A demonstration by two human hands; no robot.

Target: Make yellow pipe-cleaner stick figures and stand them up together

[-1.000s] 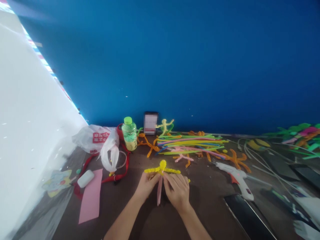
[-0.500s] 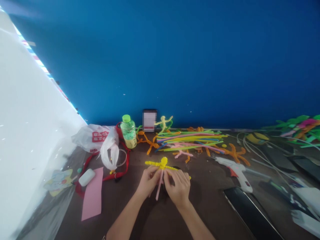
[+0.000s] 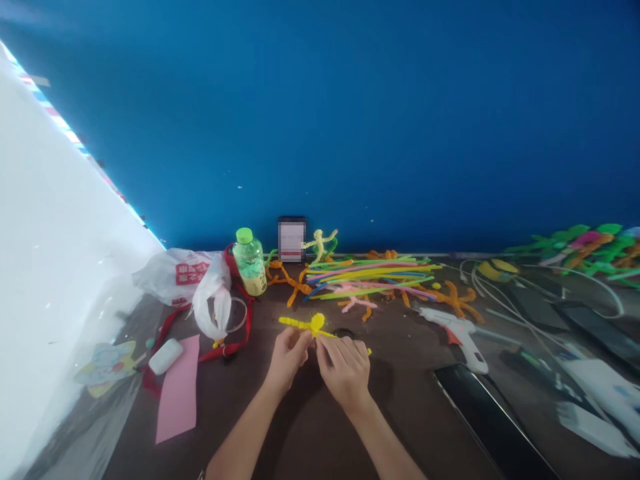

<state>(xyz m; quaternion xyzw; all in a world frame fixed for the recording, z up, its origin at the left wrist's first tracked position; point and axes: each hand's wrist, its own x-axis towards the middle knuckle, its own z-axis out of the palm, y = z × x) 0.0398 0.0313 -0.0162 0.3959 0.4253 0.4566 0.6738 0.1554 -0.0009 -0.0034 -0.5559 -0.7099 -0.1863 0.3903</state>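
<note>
Yellow chenille figure [image 3: 315, 325] (round head) pinched by left hand [image 3: 287, 357] and right hand [image 3: 345, 368].

nothing legible: the white plastic bag [image 3: 173, 283] bears a red printed patch [image 3: 189, 273], its characters too blurred to read.

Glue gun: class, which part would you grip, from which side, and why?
Best grip the glue gun by its handle, from above on the near right: it lies flat on the table, handle toward the person, nozzle pointing left and away.
</note>
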